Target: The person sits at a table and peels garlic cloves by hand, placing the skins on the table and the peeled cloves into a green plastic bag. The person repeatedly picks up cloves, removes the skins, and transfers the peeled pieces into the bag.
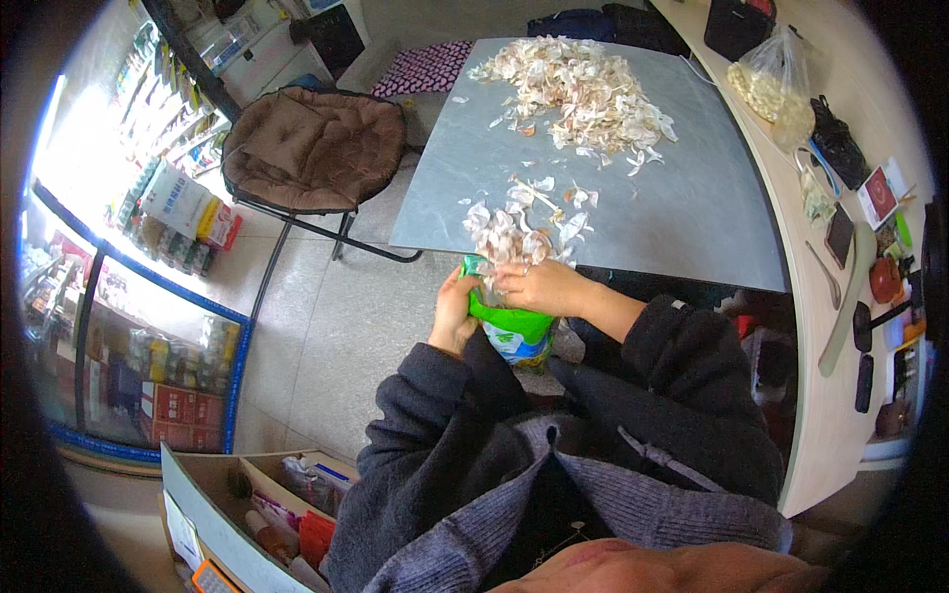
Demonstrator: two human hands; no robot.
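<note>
A green plastic bag (519, 326) with printing on it hangs just under the near edge of the grey table (689, 193). My left hand (452, 307) grips the left side of its rim. Over the bag's mouth lies my right hand (549, 287), next to a small heap of dry garlic skins (504, 230); its fingertips are partly hidden among the skins and the bag, so its grip is unclear. A larger heap of garlic skins (578, 93) covers the table's far part, with loose bits scattered between the two heaps.
A pale counter (804, 452) runs along the right, holding a clear bag of peeled garlic cloves (775, 93), a phone (839, 233) and a black plastic bag (838, 141). At left stand a brown padded chair (315, 148) and a glass display case (163, 356). Lower left, a drawer (245, 504) is pulled out.
</note>
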